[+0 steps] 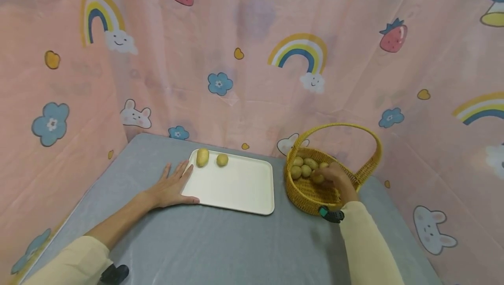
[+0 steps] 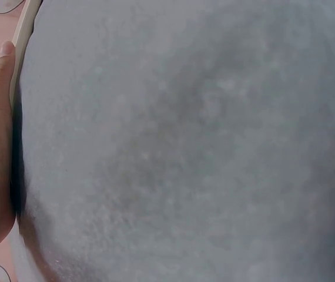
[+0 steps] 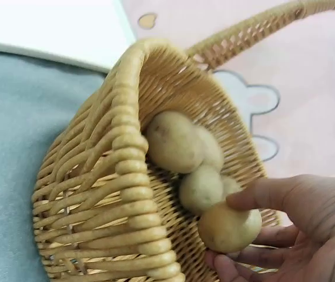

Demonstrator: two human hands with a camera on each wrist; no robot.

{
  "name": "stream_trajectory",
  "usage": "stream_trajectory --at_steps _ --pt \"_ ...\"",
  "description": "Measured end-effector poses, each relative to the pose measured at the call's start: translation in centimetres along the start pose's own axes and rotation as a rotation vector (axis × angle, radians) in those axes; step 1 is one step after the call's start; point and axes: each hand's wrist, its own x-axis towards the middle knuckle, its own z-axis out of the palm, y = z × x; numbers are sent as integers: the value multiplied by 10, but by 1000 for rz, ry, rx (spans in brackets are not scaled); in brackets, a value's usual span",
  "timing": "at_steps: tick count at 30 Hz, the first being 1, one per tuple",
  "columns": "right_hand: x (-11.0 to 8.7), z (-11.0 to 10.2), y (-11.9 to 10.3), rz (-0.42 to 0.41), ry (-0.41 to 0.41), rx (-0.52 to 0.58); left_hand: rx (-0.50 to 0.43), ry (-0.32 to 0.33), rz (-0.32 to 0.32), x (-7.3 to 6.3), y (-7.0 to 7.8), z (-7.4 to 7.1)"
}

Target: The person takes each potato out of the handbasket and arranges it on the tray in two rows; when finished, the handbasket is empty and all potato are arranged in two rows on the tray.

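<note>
My right hand [image 1: 334, 176] reaches into a yellow wicker basket [image 1: 307, 199] and pinches a potato [image 3: 230, 227] between thumb and fingers, as the right wrist view shows. Several other potatoes [image 3: 176, 143] lie together at the basket's far side. My left hand [image 1: 170, 187] rests with spread, straight fingers at the left edge of a white rectangular tray [image 1: 232, 186], its thumb at the near left corner. On the tray's far left part lie an oblong potato [image 1: 202, 157] and a smaller, rounder potato [image 1: 222, 160], apart from each other.
A grey cloth covers the table [image 1: 236, 250]. The basket stands to the right of the tray, its tall arched handle [image 1: 338, 125] rising above it. Behind and on both sides hangs a pink curtain [image 1: 252, 110] with cartoon prints.
</note>
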Motion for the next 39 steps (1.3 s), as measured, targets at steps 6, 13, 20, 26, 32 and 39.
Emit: stream_trajectory --at_steps 6,13,20,26,32,39 --pt "-14 -8 -15 -49 43 -28 13 -6 -4 1 0 0" --pt "-51 -11 -37 -124 134 35 12 -24 -4 1 1 0" --pt "-86 -5 -52 -193 94 44 15 -13 -5 1 0 -1" --pt "-108 6 -59 -358 -28 117 16 -31 -13 0 -1 -1" --pt "-108 38 -72 -470 -132 167 13 -29 -16 0 -3 -2" --pt "-77 86 -95 -398 -223 309 6 -40 -20 2 -2 -1"
